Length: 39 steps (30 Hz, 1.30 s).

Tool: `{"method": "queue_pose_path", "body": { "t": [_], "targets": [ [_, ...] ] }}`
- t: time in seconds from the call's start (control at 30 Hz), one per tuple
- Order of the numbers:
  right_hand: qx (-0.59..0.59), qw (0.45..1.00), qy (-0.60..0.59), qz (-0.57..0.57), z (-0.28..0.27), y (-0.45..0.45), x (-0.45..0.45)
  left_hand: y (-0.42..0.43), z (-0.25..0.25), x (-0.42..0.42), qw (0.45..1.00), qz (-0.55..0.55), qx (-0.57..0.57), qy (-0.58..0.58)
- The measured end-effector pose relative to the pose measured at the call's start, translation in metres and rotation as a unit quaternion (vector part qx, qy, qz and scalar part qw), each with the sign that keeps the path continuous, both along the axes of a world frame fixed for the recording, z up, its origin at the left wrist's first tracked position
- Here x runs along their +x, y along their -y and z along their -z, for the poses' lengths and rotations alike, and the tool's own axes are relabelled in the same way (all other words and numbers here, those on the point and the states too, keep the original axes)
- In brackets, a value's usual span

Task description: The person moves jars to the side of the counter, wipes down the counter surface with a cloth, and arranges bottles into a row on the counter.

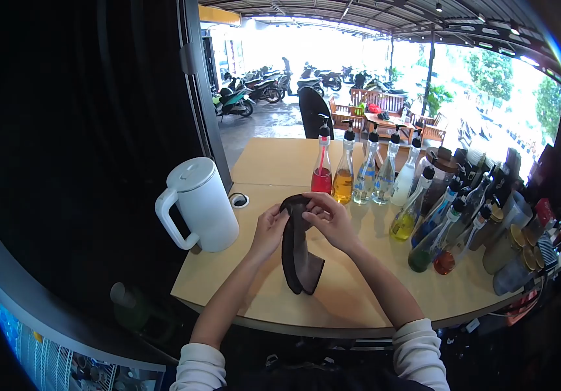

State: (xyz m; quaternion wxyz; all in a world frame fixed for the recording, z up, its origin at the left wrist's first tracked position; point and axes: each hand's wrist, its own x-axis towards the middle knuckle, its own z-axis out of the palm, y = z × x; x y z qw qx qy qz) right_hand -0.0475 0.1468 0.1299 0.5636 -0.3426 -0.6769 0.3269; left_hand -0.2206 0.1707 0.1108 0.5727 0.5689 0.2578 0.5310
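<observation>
Both of my hands hold up a dark cloth piece (295, 244) over the middle of the wooden counter. It looks thin and brownish, with a thicker black edge, and hangs folded down toward the counter; its exact kind is unclear. My left hand (270, 229) pinches its upper left edge. On the other side, my right hand (328, 218) grips the top right part, thumb and fingers bent on the fabric. A white lidded pitcher (205, 205) stands to the left of my left hand. Behind my right hand is a pump bottle of amber liquid (343, 182).
Several more pump bottles, including a red one (321, 177) and a yellow one (403, 225), curve along the counter's (274, 159) right side. Jars (507, 247) crowd the right end. A round cable hole (239, 200) is beside the pitcher. Motorbikes (267, 91) are parked outside.
</observation>
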Motion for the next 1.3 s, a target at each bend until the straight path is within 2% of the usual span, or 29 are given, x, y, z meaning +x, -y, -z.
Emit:
{"method": "queue_pose_path", "body": {
  "t": [0.07,0.13,0.17,0.23,0.27,0.33,0.37,0.4,0.47,0.5,0.57,0.6,0.67,0.73,0.8,0.87,0.93,0.97,1.0,1.07,1.13,1.17,1.27,1.3],
  "targets": [
    [0.031,0.998,0.041,0.04,-0.011,0.006,-0.003,-0.001,-0.006,-0.001,1.0,-0.001,0.022,-0.01],
    [0.122,0.98,0.106,0.113,-0.018,0.009,-0.005,-0.003,-0.01,-0.003,0.994,0.01,0.065,-0.093],
    [0.125,0.98,0.107,0.114,-0.019,0.007,-0.005,-0.005,-0.011,-0.005,0.993,0.01,0.068,-0.092],
    [0.235,0.951,0.121,0.159,-0.018,0.006,-0.003,-0.008,-0.015,-0.007,0.978,0.003,0.095,-0.187],
    [0.238,0.95,0.121,0.16,-0.019,0.007,0.001,-0.009,-0.016,-0.006,0.978,0.003,0.098,-0.186],
    [0.269,0.946,0.075,0.167,-0.027,0.013,0.01,-0.005,-0.027,-0.005,0.998,-0.017,0.018,-0.055],
    [0.254,0.949,-0.009,0.189,-0.032,0.016,0.013,-0.005,-0.035,-0.007,0.999,-0.008,-0.011,0.04],
    [0.243,0.942,-0.111,0.204,-0.034,0.016,0.019,-0.019,-0.034,-0.02,0.996,-0.041,-0.041,0.06],
    [0.218,0.951,0.022,0.221,-0.051,0.022,0.041,-0.05,-0.022,-0.04,0.973,-0.103,0.121,-0.17],
    [0.215,0.951,0.023,0.22,-0.05,0.022,0.05,-0.044,-0.028,-0.038,0.973,-0.102,0.118,-0.17],
    [0.193,0.96,-0.07,0.19,-0.052,0.018,0.063,-0.033,-0.051,-0.032,0.988,-0.141,0.028,0.047],
    [0.194,0.96,-0.071,0.19,-0.053,0.016,0.064,-0.041,-0.044,-0.031,0.988,-0.142,0.03,0.047],
    [0.21,0.972,-0.046,0.091,-0.047,0.017,0.062,-0.059,-0.016,-0.034,0.98,-0.107,0.111,-0.126],
    [0.205,0.975,-0.036,0.074,-0.055,0.025,0.05,-0.037,-0.034,-0.023,0.986,-0.092,0.106,-0.09],
    [0.132,0.986,-0.092,-0.04,-0.056,0.026,0.042,-0.034,-0.039,-0.017,0.981,-0.128,0.13,-0.066],
    [0.101,0.989,-0.09,-0.052,-0.057,0.025,0.036,-0.033,-0.042,-0.012,0.976,-0.139,0.131,-0.104],
    [0.036,0.999,-0.009,-0.008,-0.067,0.027,0.024,-0.03,-0.045,-0.002,0.969,-0.151,0.132,-0.144],
    [0.061,0.996,0.057,0.032,-0.071,0.027,0.019,-0.026,-0.043,0.009,0.978,-0.133,0.132,-0.089],
    [0.058,0.996,0.056,0.031,-0.073,0.026,0.014,-0.022,-0.043,0.016,0.984,-0.115,0.132,-0.035],
    [0.095,0.981,0.137,0.101,-0.076,0.023,0.007,-0.014,-0.042,0.019,0.982,-0.103,0.146,-0.064],
    [0.097,0.978,0.14,0.118,-0.076,0.018,0.006,-0.003,-0.047,0.021,0.982,-0.066,0.154,-0.087],
    [0.096,0.971,0.172,0.134,-0.078,0.018,0.007,-0.013,-0.035,0.017,0.985,-0.027,0.158,-0.06],
    [0.091,0.959,0.219,0.156,-0.087,0.022,0.008,0.0,-0.048,0.019,0.993,0.019,0.119,-0.018],
    [0.09,0.954,0.234,0.163,-0.089,0.022,0.008,0.014,-0.063,0.018,0.992,0.004,0.111,-0.053]
  ]
}}
